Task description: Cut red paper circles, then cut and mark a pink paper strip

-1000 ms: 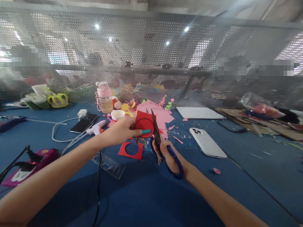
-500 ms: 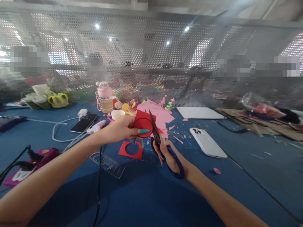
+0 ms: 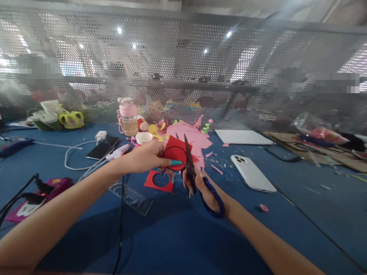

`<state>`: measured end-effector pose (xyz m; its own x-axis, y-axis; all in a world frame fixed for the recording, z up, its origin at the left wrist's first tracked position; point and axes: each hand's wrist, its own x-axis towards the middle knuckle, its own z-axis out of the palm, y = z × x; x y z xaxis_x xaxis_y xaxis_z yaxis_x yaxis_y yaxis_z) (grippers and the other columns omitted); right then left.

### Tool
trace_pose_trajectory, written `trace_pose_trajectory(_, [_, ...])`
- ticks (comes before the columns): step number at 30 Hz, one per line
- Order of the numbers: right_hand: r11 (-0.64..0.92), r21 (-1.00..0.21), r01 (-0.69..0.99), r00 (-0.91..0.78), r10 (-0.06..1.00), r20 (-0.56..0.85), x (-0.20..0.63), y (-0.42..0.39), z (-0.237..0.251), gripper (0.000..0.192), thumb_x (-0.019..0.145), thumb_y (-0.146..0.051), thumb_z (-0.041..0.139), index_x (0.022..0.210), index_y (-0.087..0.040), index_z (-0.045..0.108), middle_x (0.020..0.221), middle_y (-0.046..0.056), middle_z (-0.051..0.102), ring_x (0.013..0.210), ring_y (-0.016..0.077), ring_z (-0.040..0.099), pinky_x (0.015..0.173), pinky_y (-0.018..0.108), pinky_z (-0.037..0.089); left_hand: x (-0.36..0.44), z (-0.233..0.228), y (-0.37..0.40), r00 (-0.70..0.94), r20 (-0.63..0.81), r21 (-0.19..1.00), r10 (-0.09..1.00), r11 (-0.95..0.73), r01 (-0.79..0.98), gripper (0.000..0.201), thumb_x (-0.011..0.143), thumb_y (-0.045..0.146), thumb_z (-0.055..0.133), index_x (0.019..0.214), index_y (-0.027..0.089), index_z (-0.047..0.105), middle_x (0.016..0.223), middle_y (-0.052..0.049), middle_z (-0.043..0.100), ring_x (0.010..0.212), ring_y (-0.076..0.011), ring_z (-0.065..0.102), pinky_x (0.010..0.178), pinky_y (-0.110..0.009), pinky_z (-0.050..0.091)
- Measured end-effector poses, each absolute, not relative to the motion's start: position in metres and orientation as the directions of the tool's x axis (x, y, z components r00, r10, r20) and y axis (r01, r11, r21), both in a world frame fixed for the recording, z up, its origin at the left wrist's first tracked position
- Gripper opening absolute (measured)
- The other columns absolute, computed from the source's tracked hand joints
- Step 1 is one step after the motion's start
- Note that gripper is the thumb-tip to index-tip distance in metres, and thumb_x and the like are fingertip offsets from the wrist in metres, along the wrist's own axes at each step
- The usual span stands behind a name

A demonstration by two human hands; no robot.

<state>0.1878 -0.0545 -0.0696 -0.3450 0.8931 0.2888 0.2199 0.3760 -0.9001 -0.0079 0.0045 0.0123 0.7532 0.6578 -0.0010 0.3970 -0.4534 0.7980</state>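
Note:
A piece of red paper (image 3: 175, 153) with a dark circle drawn on it is pinched in my left hand (image 3: 151, 156), the thumb lying across its face. My right hand (image 3: 205, 185) grips blue-handled scissors (image 3: 213, 200). Their dark blades point up and away, spread apart at the right edge of the red paper. Below my left hand, a red paper scrap (image 3: 153, 186) with a round hole lies on the table. Pink paper (image 3: 190, 131) lies behind the red piece.
A pink-lidded bottle (image 3: 128, 116), a white cup (image 3: 143, 138) and a glue gun (image 3: 117, 152) stand or lie left of centre. A white phone (image 3: 252, 173) is on the right. A clear stencil ruler (image 3: 133, 200) and black cable (image 3: 121, 225) lie in front, a purple power strip (image 3: 56, 185) at left.
The red paper has turned slightly in my left hand. The scissors keep to its right edge, their blades spread a little differently. The whole view has shifted slightly.

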Motion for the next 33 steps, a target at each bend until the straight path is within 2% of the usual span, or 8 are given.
trace_pose_trajectory(4, [0.372,-0.890,0.262,-0.349,0.897,0.273,0.1869,-0.0546,-0.0669,0.063,0.073,-0.083,0.026,0.068,-0.022,0.042,0.056,-0.003,0.043,0.046,0.0115,0.042,0.045,0.028,0.043,-0.0084,0.0123,0.0047,0.752,-0.012,0.794,0.658,-0.451,0.407,0.022,0.082,0.034,0.058,0.083,0.013,0.065,0.073,-0.004,0.067,0.064,-0.0132,0.062,0.056,-0.022,0.047])
trace_pose_trajectory(8, [0.405,-0.872,0.275,-0.336,0.890,0.308,0.1874,-0.0549,-0.0683,0.059,0.077,-0.081,0.025,0.067,-0.023,0.037,0.057,-0.004,0.040,0.045,0.0107,0.040,0.044,0.026,0.041,-0.0085,0.0127,0.0044,0.754,0.003,0.775,0.657,-0.478,0.414,0.025,0.080,0.037,0.060,0.079,0.013,0.065,0.069,-0.003,0.067,0.061,-0.0128,0.061,0.054,-0.022,0.046])
trace_pose_trajectory(14, [0.374,-0.897,0.234,-0.334,0.898,0.287,0.1886,-0.0534,-0.0753,0.058,0.076,-0.080,0.028,0.066,-0.023,0.036,0.053,-0.007,0.034,0.040,0.0088,0.035,0.037,0.024,0.037,-0.0084,0.0162,0.0038,0.757,-0.001,0.751,0.654,-0.499,0.432,0.020,0.081,0.031,0.058,0.080,0.012,0.063,0.068,-0.003,0.064,0.060,-0.0126,0.059,0.055,-0.023,0.046])
trace_pose_trajectory(21, [0.355,-0.892,0.279,-0.322,0.910,0.261,0.1881,-0.0563,-0.0706,0.059,0.075,-0.081,0.027,0.065,-0.024,0.036,0.048,-0.007,0.035,0.037,0.0089,0.036,0.038,0.025,0.037,-0.0130,0.0153,0.0075,0.765,0.017,0.740,0.644,-0.522,0.424,0.016,0.080,0.027,0.059,0.085,0.013,0.065,0.071,-0.002,0.064,0.063,-0.0118,0.057,0.056,-0.021,0.045])
trace_pose_trajectory(26, [0.343,-0.892,0.294,-0.325,0.914,0.244,0.1883,-0.0574,-0.0689,0.059,0.075,-0.082,0.027,0.065,-0.025,0.034,0.048,-0.007,0.034,0.037,0.0097,0.035,0.037,0.026,0.034,-0.0131,0.0166,0.0072,0.759,0.000,0.755,0.651,-0.498,0.427,0.013,0.079,0.026,0.061,0.074,0.014,0.062,0.064,0.000,0.061,0.059,-0.0103,0.055,0.054,-0.020,0.043])
trace_pose_trajectory(33, [0.370,-0.855,0.365,-0.338,0.908,0.248,0.1893,-0.0574,-0.0664,0.060,0.076,-0.082,0.024,0.065,-0.024,0.035,0.050,-0.007,0.031,0.039,0.0100,0.034,0.039,0.026,0.032,-0.0141,0.0209,0.0068,0.779,-0.012,0.765,0.627,-0.496,0.411,0.013,0.078,0.025,0.061,0.071,0.014,0.061,0.063,0.001,0.058,0.059,-0.0112,0.053,0.053,-0.021,0.042])
